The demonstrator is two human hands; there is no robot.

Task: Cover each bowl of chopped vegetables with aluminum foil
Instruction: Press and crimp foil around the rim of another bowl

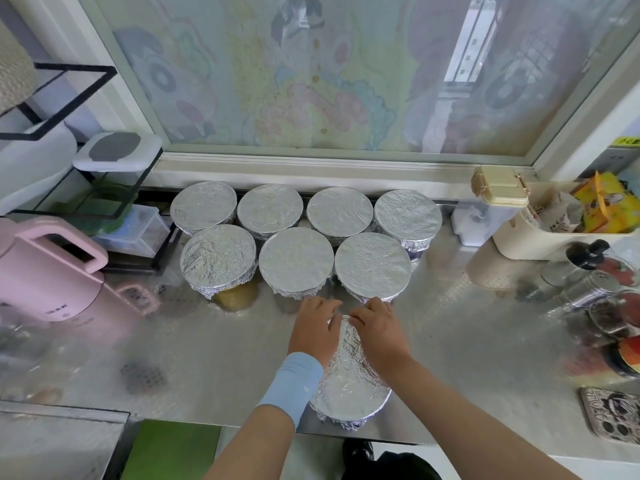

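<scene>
- Gripping the foil (349, 375) at 12 o'clock on the near bowl (341, 419), the left hand (317, 327) and right hand (377, 329) meet fingertip to fingertip, fingers bent over the far edge and closed on the sheet, apparently to crimp it down where it has yet to hug the rim.
- Frosted window (311, 81), printed with pale cartoon shapes, fills the scene from 10 to 2 o'clock behind the work.
- Steel counter (207, 358) carries everything; the near bowl sits close to its front edge at 6 o'clock, within easy reach of both arms.
- Back row (270, 206) of four bowls and front row (296, 259) of three stand at 12 o'clock from the hands, each capped in foil pulled flat and tucked under the lip, packed edge to edge against the sill, likely to keep finished work out of the way.
- Judged from this, seven bowls are done and the eighth is in its last tucks; the sides nearest the person already look folded under.
- Pink kettle (48, 271) stands at 9 o'clock, well apart from the bowls.
- Cream bin (519, 237) of packets sits at 2 o'clock, beside the rows.
- Blue wrist sleeve (291, 386) covers the left forearm just behind the hand.
- Metal shaker (588, 289) and blurred jars cluster at 3 o'clock.
</scene>
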